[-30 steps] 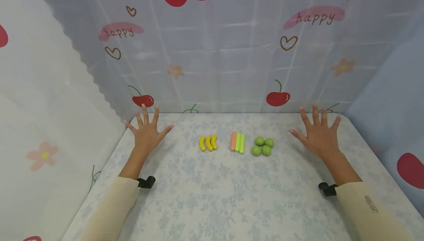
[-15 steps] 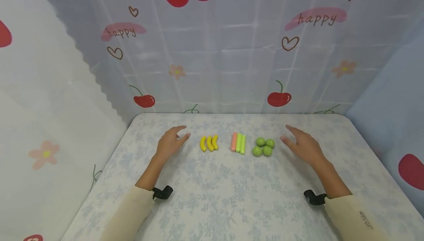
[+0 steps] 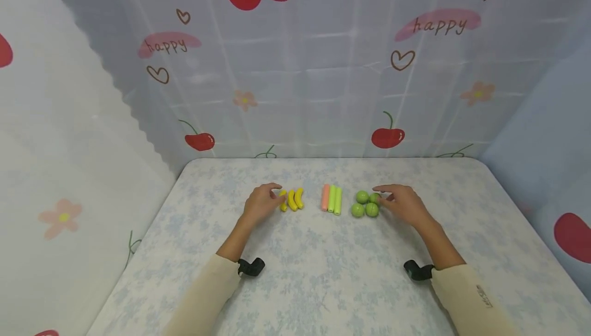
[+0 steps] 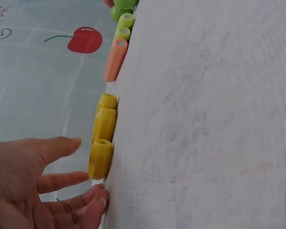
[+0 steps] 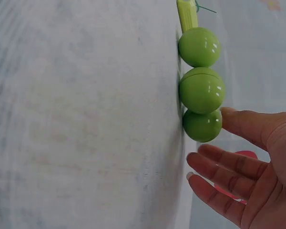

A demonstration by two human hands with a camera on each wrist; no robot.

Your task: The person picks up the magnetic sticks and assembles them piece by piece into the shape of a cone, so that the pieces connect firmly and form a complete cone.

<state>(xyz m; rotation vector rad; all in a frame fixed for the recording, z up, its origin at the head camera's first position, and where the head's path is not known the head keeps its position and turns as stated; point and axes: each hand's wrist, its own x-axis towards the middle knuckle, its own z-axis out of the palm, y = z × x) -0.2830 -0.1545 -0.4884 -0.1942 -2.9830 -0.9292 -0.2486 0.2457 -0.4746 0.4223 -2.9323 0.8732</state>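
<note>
- The curtain (image 3: 295, 82) hangs along the table's far edge, printed with cherries, hearts and flowers; from here I read "happy" on it twice.
- The table (image 3: 323, 284) wears a pale blue-patterned cloth and has rounded far corners; a broad stretch of cloth runs from the row of small pieces toward the near side, narrower strips beyond and beside it.
- The left sleeve (image 3: 203, 295) and right sleeve (image 3: 466, 295) are cream.
- The left hand (image 3: 261, 203) is loosely parted, thumb and fingers spread at the leftmost banana (image 4: 100, 160).
- The right hand (image 3: 405, 204) is parted too, thumb at the back right ball (image 5: 203, 126), fingers trailing below.
- Four green balls (image 3: 371, 210) cluster at the row's right end.
- Three sticks (image 3: 331, 199), one salmon, two lime, lie mid-row.
- Three yellow bananas (image 3: 292, 200) make the left end.
- Dark lettering (image 3: 484, 296) marks the right sleeve, too small to read surely.
</note>
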